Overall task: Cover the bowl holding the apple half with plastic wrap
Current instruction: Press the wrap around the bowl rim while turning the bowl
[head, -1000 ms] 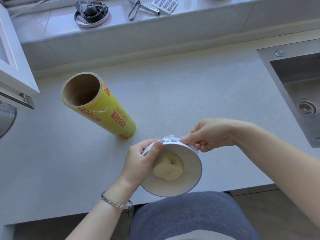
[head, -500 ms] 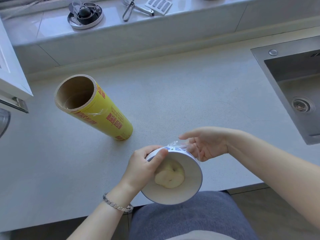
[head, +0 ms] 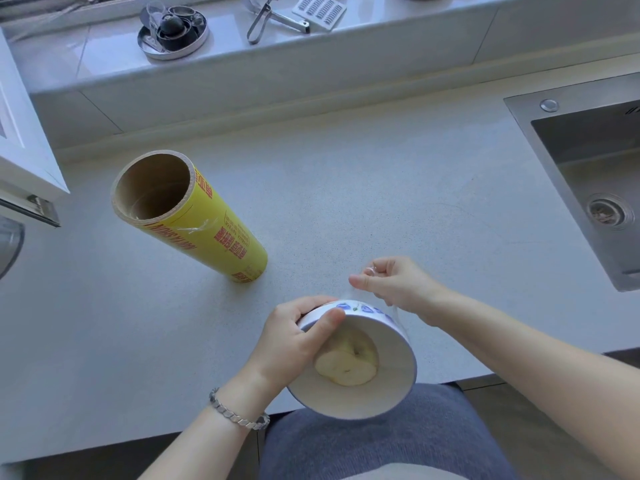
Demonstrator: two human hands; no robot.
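Observation:
A white bowl (head: 388, 386) with blue marks on its outside is tilted toward me at the counter's front edge, and a pale apple half (head: 346, 363) lies inside. My left hand (head: 294, 341) grips the bowl's left rim, thumb on the inside. Just behind the bowl, my right hand (head: 394, 284) pinches a piece of clear plastic wrap (head: 372, 271) that stretches down to the far rim. How far the film covers the bowl I cannot tell. The yellow plastic wrap roll (head: 194, 220) stands on the counter to the left, open end up.
A steel sink (head: 595, 174) is set into the grey counter (head: 346, 188) at the right. On the raised ledge behind lie a round metal dish of small parts (head: 173, 31), a peeler (head: 266, 19) and a grater (head: 318, 8). A white cabinet door (head: 20, 150) stands at left.
My right hand has lifted away from the bowl's far rim, pulling the clear wrap up and back. The bowl stays tilted in my left hand.

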